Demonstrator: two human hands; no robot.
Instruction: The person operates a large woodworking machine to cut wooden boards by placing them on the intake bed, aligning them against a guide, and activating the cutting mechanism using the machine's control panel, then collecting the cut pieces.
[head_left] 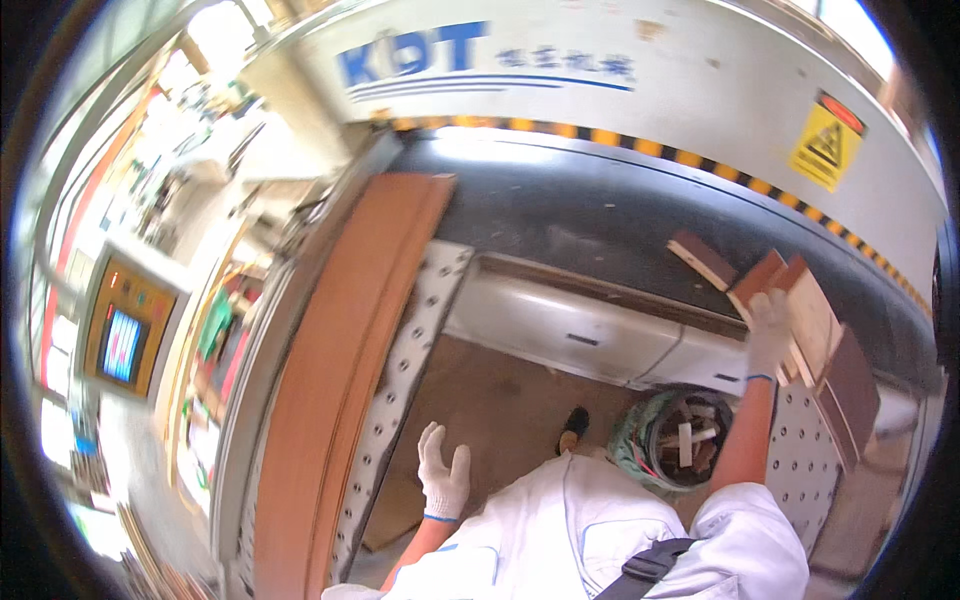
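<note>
My left hand [442, 475], in a white knit glove, is raised with fingers apart and nothing in it. It hangs in the gap near the long reddish-brown board [345, 350], not touching it. My right hand [768, 330], gloved too, reaches out to the right onto a cluster of short wooden boards. Its fingers appear closed over the edge of one wooden board [812, 315] with a pale face; blur softens the grip. A brown piece [757, 282] lies against the hand, a small brown block [702, 260] to its left, and dark brown boards [848, 390] to its right.
A grey machine beam [700, 110] with a yellow-black stripe spans the far side above a dark bed [560, 215]. Perforated metal tables [395, 385] flank me. A lined bin [655, 440] of wood offcuts stands by my right leg. A control panel [125, 325] is at left.
</note>
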